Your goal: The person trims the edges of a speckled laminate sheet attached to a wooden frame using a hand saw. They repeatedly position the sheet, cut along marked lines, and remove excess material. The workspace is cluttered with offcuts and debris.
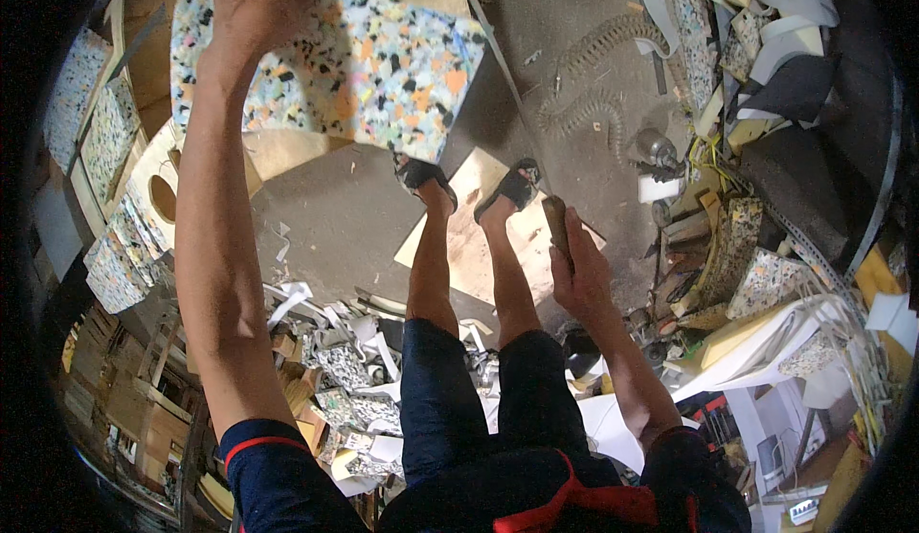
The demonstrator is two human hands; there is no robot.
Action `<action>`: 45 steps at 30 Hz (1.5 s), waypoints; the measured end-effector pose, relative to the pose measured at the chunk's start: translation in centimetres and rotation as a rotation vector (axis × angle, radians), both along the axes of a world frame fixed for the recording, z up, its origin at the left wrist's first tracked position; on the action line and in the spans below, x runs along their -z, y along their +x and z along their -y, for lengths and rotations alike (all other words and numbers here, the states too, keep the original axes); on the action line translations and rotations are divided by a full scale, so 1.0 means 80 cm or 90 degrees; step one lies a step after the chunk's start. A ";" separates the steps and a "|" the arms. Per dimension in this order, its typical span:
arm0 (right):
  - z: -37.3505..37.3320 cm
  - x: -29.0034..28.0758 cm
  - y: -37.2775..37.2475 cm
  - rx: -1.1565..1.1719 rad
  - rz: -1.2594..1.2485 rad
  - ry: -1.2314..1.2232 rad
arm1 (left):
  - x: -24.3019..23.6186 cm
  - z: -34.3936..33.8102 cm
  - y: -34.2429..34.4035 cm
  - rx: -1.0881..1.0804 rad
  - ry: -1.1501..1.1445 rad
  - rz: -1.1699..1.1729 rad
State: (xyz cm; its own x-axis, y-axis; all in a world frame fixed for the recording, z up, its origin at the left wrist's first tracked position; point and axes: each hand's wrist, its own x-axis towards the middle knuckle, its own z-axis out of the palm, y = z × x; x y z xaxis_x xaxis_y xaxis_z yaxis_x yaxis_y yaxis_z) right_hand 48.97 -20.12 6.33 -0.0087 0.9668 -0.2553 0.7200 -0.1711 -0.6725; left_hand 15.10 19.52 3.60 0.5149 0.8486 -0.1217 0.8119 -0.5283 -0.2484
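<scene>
Our dark, red-trimmed shirt (440, 499) sits nearest us; beyond it, a speckled foam sheet (383, 74) lies over curved plywood (292, 155).

Our left hand (263, 18) bends over the foam's upper edge, though we cannot tell whether it grips; our right hand (584, 277) is wrapped around a dark, narrow object (556, 225), clear of the foam. We judge the work partway: foam covers some plywood, with bare wood left showing. Whether the white sheeting (756, 359) at right is a bag holding scraps, we cannot tell.
</scene>
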 end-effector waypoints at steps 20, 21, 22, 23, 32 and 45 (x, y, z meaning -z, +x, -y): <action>-0.012 0.055 -0.028 -0.031 0.027 0.077 | 0.091 0.252 0.173 -0.159 0.069 0.338; -0.012 0.058 -0.028 -0.038 0.026 0.082 | 0.090 0.250 0.172 -0.146 0.074 0.335; -0.012 0.060 -0.028 -0.040 0.029 0.100 | 0.090 0.249 0.171 -0.142 0.063 0.348; -0.011 0.063 -0.028 -0.041 0.027 0.105 | 0.090 0.248 0.169 -0.133 0.064 0.371; 0.001 0.067 -0.028 -0.038 0.021 0.067 | 0.101 0.249 0.169 -0.122 0.078 0.406; 0.001 0.074 -0.029 -0.030 0.025 0.048 | 0.103 0.247 0.169 -0.115 0.084 0.360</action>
State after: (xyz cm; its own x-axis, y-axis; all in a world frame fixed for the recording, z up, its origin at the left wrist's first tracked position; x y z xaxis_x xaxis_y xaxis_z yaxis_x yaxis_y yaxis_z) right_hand 46.66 -20.16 0.39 -0.0453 0.9821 -0.1828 0.7525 -0.0868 -0.6528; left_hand 28.63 -0.27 -4.62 0.3151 0.9178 0.2416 0.9110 -0.3639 0.1940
